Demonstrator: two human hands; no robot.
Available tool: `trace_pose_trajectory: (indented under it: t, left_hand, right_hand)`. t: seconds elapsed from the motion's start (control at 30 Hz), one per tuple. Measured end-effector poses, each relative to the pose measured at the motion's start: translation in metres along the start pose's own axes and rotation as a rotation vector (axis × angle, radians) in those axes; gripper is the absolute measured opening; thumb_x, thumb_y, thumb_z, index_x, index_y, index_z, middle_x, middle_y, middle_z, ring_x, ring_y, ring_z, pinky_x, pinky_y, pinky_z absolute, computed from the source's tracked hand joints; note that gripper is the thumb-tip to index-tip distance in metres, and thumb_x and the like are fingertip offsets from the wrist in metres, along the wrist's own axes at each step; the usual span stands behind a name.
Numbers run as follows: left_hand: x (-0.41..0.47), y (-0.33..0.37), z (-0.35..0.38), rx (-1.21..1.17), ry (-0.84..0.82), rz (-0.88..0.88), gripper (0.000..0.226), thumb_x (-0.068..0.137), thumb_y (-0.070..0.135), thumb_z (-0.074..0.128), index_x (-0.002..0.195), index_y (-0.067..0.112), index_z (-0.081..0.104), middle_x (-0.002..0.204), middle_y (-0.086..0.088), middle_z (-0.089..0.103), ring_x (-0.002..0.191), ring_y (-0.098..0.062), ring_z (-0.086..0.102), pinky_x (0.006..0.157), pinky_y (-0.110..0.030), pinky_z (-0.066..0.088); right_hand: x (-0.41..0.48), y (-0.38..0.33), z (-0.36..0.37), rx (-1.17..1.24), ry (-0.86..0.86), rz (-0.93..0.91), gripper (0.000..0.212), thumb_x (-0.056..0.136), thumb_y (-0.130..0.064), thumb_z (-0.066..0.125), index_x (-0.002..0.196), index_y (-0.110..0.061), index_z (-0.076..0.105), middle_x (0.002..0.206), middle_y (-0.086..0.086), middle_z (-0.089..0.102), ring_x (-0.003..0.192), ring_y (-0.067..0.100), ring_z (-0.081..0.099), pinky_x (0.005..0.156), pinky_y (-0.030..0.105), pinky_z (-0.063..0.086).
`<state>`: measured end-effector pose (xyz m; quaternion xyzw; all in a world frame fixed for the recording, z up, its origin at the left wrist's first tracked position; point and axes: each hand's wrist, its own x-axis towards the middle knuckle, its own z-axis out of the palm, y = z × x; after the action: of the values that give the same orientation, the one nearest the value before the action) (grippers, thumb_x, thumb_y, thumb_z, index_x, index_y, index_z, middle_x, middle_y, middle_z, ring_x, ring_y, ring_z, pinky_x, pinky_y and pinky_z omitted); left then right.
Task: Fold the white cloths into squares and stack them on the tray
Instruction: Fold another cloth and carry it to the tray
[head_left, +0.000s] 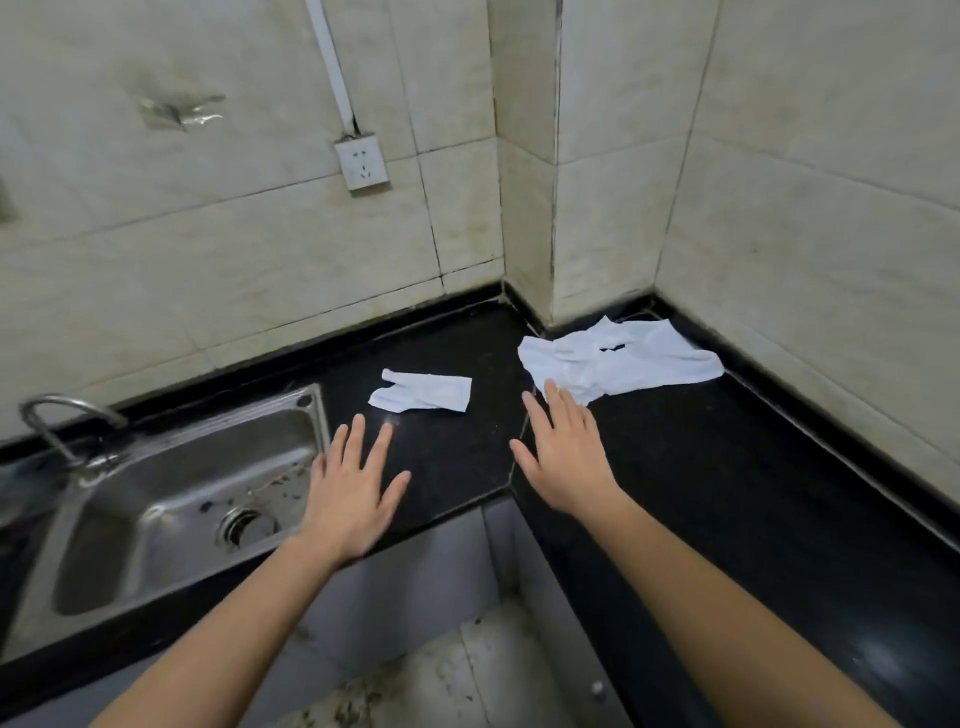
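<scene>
Both my hands are spread flat over the black desk (727, 493), fingers (358, 431) straight and released, grasping nothing. My left hand (353, 499) hovers just beside the sink (306, 415), on its right. My right hand (563, 467) is further right of the sink, its fingertips at the near edge of the big rumpled cloth (623, 364). I cannot tell whether they touch it.

That big cloth lies far right of the sink, pushed into the wall corner. The small cloth (423, 397) is nearer the sink, just right of its back corner and beyond my left hand, loosely rolled at one end.

What worries me:
- No tray is in view, so a folded square would have nowhere to go yet.
- The sink basin is speckled with grime. If the small cloth slides left while I smooth it, it could drop in and get dirty.
- The big cloth is bunched against the wall, so folding it there would likely give a crooked shape. I would drag it clear first.

Count: two white cloths, though the big heap may hide another layer. One sink, one tap (57, 421), one wall socket (362, 162), two hands.
</scene>
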<state>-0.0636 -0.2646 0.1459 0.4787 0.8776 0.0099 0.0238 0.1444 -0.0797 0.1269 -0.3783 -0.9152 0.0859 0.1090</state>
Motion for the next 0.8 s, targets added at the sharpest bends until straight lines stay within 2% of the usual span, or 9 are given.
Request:
trace_pose_trajectory:
  t: [0.07,0.23,0.4,0.57,0.7,0.8]
  left_hand:
    - [0.023,-0.012,0.007,-0.021,-0.032,-0.014,0.071,0.1,0.061,0.024,0.16,0.028,0.002,0.167,-0.008,-0.009,0.154,-0.026,-0.007,0.123,-0.049,0.011]
    - [0.097,-0.042,0.028,-0.096,-0.104,-0.027,0.07,0.101,0.059,0.027,0.16,0.027,0.005,0.168,-0.006,-0.002,0.154,-0.025,-0.003,0.123,-0.048,0.013]
    - [0.214,-0.076,0.066,-0.205,-0.117,-0.015,0.064,0.101,0.051,0.039,0.154,0.015,0.033,0.161,-0.014,0.027,0.149,-0.031,0.023,0.115,-0.053,0.032]
    - [0.33,-0.103,0.1,-0.301,-0.118,0.028,0.053,0.104,0.041,0.04,0.15,0.014,0.04,0.158,-0.013,0.033,0.144,-0.032,0.033,0.109,-0.054,0.036]
    - [0.388,-0.122,0.136,-0.262,-0.175,0.064,0.049,0.105,0.026,0.039,0.152,0.013,0.036,0.163,-0.013,0.024,0.148,-0.031,0.026,0.112,-0.052,0.036]
    - [0.404,-0.126,0.162,-0.175,-0.316,0.11,0.053,0.104,0.021,0.043,0.155,0.017,0.029,0.166,-0.01,0.013,0.15,-0.031,0.02,0.114,-0.049,0.034]
  right_hand:
    - [0.025,-0.003,0.012,0.021,-0.014,-0.01,0.068,0.103,-0.048,0.041,0.159,-0.015,0.021,0.166,0.017,0.014,0.154,0.033,0.013,0.122,0.048,0.017]
    - [0.091,-0.011,0.047,0.028,-0.126,-0.008,0.067,0.105,-0.047,0.035,0.161,-0.019,0.012,0.168,0.012,0.004,0.155,0.029,0.006,0.125,0.046,0.013]
    - [0.163,-0.021,0.096,0.034,-0.178,0.06,0.06,0.106,-0.04,0.036,0.159,-0.018,0.02,0.166,0.011,0.017,0.153,0.028,0.016,0.124,0.044,0.02]
    - [0.242,-0.027,0.144,0.05,-0.282,0.144,0.052,0.106,-0.029,0.039,0.156,-0.018,0.028,0.164,0.01,0.024,0.15,0.028,0.024,0.117,0.044,0.032]
    - [0.292,-0.039,0.181,0.04,-0.447,0.201,0.068,0.101,-0.016,0.045,0.16,-0.016,0.013,0.168,0.01,0.0,0.152,0.03,0.015,0.117,0.046,0.032]
    - [0.312,-0.046,0.205,-0.01,-0.545,0.171,0.08,0.097,-0.008,0.049,0.161,-0.018,0.002,0.167,0.009,-0.016,0.148,0.032,0.02,0.111,0.046,0.038]
